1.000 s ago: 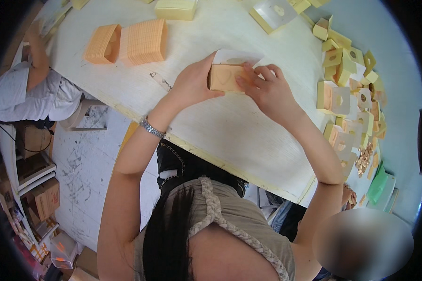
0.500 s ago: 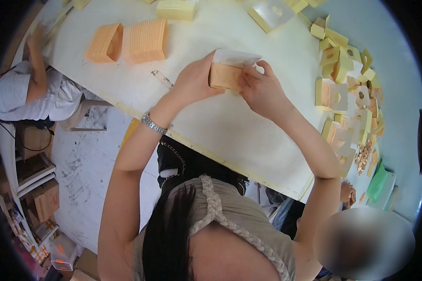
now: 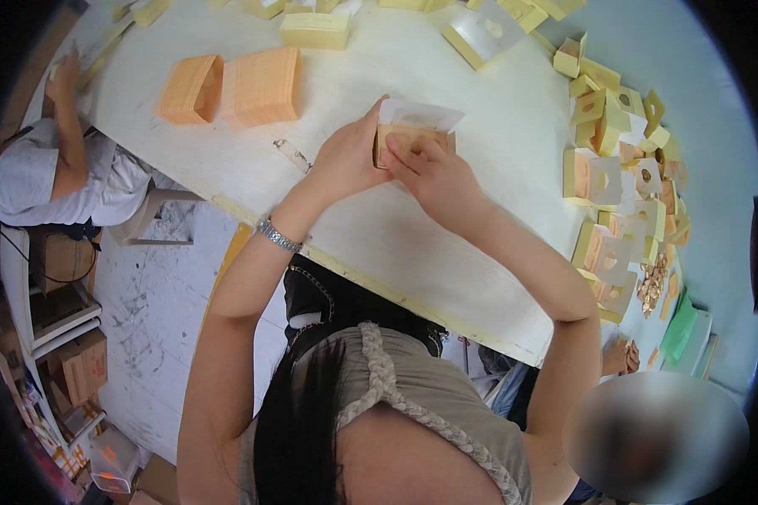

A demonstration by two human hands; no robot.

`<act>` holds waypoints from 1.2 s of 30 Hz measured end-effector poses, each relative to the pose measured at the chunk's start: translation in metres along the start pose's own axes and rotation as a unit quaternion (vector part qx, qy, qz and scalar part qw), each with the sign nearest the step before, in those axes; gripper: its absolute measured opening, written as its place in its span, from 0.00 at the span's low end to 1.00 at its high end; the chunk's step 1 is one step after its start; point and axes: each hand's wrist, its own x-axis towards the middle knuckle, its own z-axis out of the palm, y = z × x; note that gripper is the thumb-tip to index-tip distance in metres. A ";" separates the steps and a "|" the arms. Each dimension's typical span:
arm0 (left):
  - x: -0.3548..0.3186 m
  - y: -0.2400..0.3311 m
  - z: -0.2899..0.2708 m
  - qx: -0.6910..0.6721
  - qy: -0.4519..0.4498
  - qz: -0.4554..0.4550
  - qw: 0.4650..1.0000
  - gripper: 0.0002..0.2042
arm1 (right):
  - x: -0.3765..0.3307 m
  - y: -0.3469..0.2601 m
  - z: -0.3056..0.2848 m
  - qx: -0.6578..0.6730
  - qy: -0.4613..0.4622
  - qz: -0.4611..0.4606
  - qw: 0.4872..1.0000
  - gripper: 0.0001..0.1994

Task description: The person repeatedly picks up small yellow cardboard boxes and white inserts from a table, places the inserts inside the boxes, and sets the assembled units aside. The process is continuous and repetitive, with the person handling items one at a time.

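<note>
Above the table in front of me, a small box (image 3: 421, 115) stands with its pale flap raised and a tan-orange insert (image 3: 384, 135) inside. My left hand (image 3: 350, 158) wraps round the box's left side. Bent over the insert, the fingers of my right hand (image 3: 436, 178) press together on its face; their tips are partly hidden. To the far left lie two stacks of orange card sleeves, the left stack (image 3: 187, 89) next to the right stack (image 3: 265, 87).
Many yellow boxes with windowed flaps (image 3: 594, 174) crowd the table's right side. More yellow boxes (image 3: 315, 30) line the far edge. Gold pieces (image 3: 652, 284) and a green sheet (image 3: 679, 330) lie at right. A co-worker (image 3: 55, 172) sits at left; another person's hand (image 3: 620, 357) shows at right.
My right hand has moved left across the box, from its right edge onto the insert. The raised flap looks flatter, and the view has shifted slightly.
</note>
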 end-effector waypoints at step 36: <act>0.002 0.000 -0.004 -0.025 -0.039 -0.012 0.999 0.30 | 0.006 -0.003 0.011 0.135 0.045 0.080 0.987 0.17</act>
